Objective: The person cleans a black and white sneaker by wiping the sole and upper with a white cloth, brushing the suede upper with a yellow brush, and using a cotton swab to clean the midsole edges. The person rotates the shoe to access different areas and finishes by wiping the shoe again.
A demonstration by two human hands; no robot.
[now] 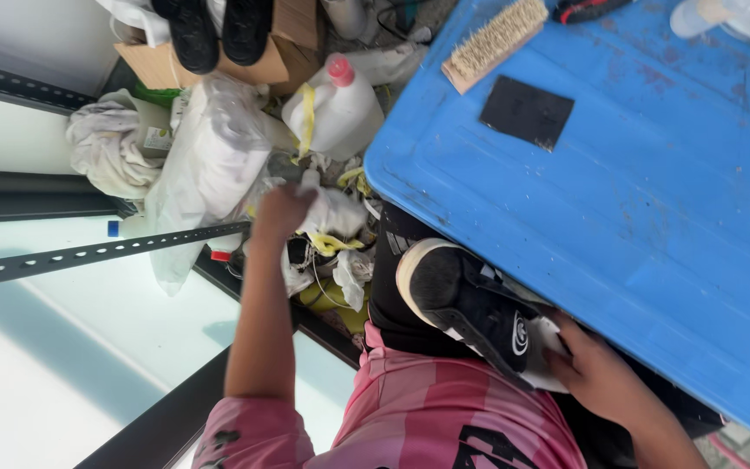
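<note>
My left hand (279,213) reaches out into a heap of rags and bottles, its fingers closed on a crumpled white rag (336,214). My right hand (596,369) grips a black shoe (466,300) with a white sole, held against my lap at the edge of a blue plastic surface (635,200). A white cloth is partly hidden under the shoe and my fingers. My pink shirt fills the bottom of the view.
A white jug with a red cap (336,108) and a white plastic bag (210,165) stand behind the heap. A bristle brush (495,39) and a black abrasive square (527,111) lie on the blue surface. Black shoes (219,30) rest on a cardboard box. A slotted metal bar (88,254) crosses at left.
</note>
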